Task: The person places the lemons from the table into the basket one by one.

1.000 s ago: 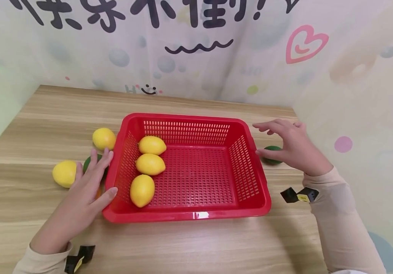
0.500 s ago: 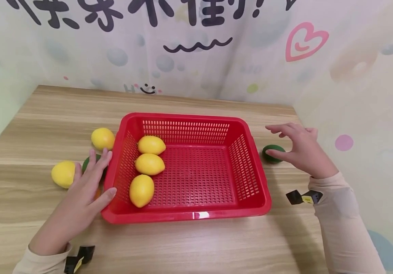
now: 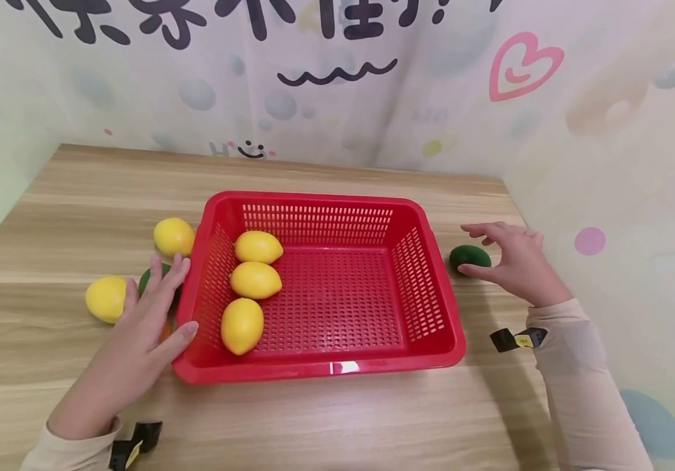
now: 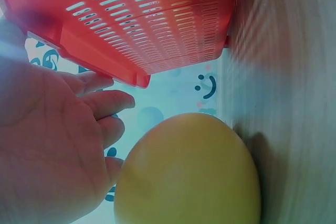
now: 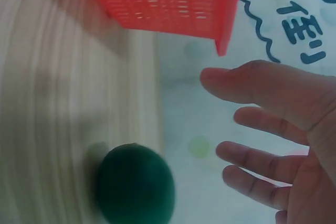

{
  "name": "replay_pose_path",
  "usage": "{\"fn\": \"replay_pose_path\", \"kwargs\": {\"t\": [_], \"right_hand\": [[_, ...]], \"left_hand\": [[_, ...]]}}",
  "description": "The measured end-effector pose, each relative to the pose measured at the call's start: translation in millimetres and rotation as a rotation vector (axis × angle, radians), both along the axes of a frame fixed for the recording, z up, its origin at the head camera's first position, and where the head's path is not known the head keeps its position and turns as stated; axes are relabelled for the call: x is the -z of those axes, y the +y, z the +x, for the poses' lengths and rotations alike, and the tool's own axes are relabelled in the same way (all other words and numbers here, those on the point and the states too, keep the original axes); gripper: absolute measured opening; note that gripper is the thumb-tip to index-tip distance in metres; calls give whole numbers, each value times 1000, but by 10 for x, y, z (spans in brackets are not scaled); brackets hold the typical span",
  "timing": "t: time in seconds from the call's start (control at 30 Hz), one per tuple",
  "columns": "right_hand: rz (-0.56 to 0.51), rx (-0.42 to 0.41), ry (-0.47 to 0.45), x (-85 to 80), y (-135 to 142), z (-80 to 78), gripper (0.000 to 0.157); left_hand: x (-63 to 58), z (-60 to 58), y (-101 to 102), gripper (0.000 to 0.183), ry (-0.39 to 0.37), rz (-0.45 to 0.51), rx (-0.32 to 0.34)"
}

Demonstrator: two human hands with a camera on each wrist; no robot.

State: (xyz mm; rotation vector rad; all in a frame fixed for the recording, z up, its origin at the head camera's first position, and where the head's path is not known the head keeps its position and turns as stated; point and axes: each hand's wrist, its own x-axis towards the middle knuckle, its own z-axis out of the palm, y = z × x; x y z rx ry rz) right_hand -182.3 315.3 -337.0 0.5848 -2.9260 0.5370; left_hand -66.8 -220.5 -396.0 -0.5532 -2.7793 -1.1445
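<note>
A red plastic basket [image 3: 331,369] stands on the table with three lemons, a far one [image 3: 258,247], a middle one [image 3: 255,280] and a near one [image 3: 242,326], along its left side. My left hand [image 3: 131,347] is at the basket's left rim, fingers extended and holding nothing. Past the right rim, my right hand [image 3: 517,268] hovers over a dark green oval fruit [image 3: 468,255], thumb and fingers spread apart. The right wrist view shows that green fruit [image 5: 135,184] on the table, apart from the fingers. A yellowish-orange fruit [image 4: 189,177] fills the lower left wrist view.
Left of the basket lie two more lemons, one behind [image 3: 174,237] and one farther left [image 3: 104,299]. Another green fruit [image 3: 146,280] and an orange item [image 3: 165,331] are partly hidden by my left hand. A printed cloth [image 3: 337,118] hangs behind the wooden table [image 3: 326,425].
My right hand has moved right, away from the basket's rim, then down closer to the green fruit. My left hand has stayed at the left rim. The view has shifted slightly.
</note>
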Motion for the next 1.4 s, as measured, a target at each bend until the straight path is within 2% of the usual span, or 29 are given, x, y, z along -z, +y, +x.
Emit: {"fn": "replay_pose_path", "kwargs": {"t": [0.23, 0.5, 0.97, 1.4], "right_hand": [[-47, 12, 24, 173, 67, -19, 67], [-69, 45, 9, 259, 147, -41, 67], [-107, 162, -98, 475, 331, -81, 70], [-138, 139, -93, 556, 397, -74, 67]], "left_hand": [[11, 26, -15, 85, 15, 5, 1], [8, 3, -7, 86, 23, 10, 7], [27, 0, -3, 85, 30, 6, 12], [39, -14, -19, 86, 30, 5, 15]]}}
